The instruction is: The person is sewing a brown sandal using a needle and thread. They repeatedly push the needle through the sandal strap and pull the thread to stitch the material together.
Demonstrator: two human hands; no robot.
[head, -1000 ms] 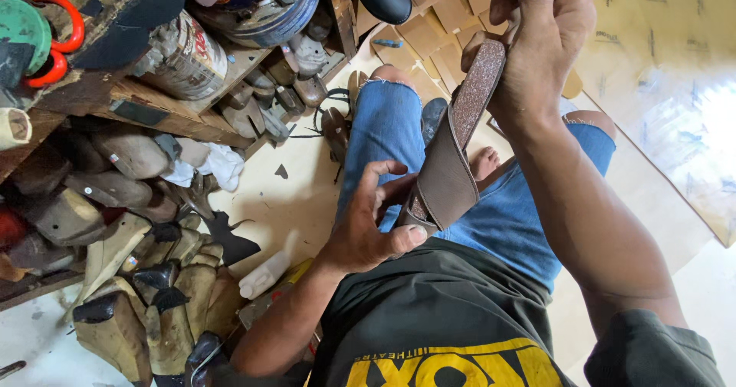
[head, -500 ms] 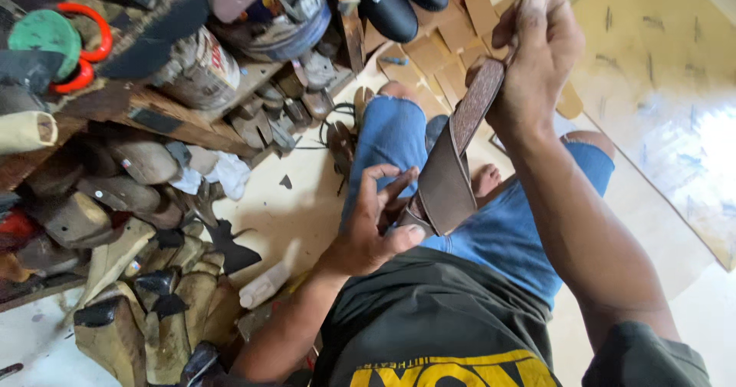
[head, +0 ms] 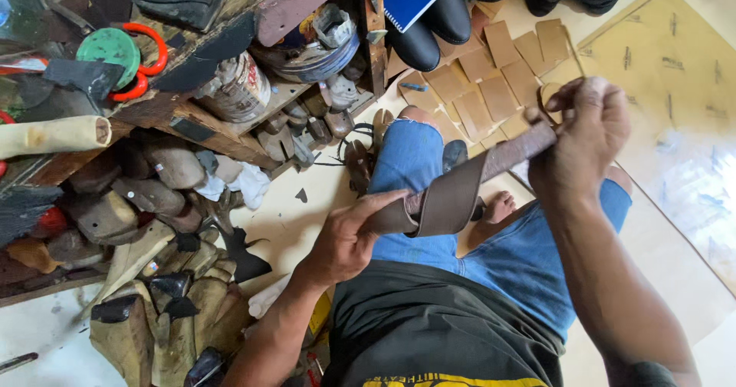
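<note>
**Strap swung down toward level, held at both ends**

Your right hand [head: 586, 138] has dropped and moved out to the right since the earlier frames, so the long brown leather strap [head: 460, 191] that stood nearly upright now lies much flatter. Its long axis runs from about 8 o'clock at your left hand [head: 356, 237] up to about 2 o'clock at your right hand, crossing over your lap in blue denim shorts [head: 506, 249].

Your left hand is closed on the lower end, thumb on top, where the strap folds back on itself in a loop. Your right hand is closed on the upper end, fingers wrapped over it, pinching the narrow tip.

From the left grip the free length lies to the upper right; from the right grip it lies to the lower left. The fold sits just beside your left hand, so that hand is the nearer one to the doubled part.

At 12 o'clock, tan leather cut pieces [head: 498, 80] lie spread on the floor, well apart from the strap.
</note>
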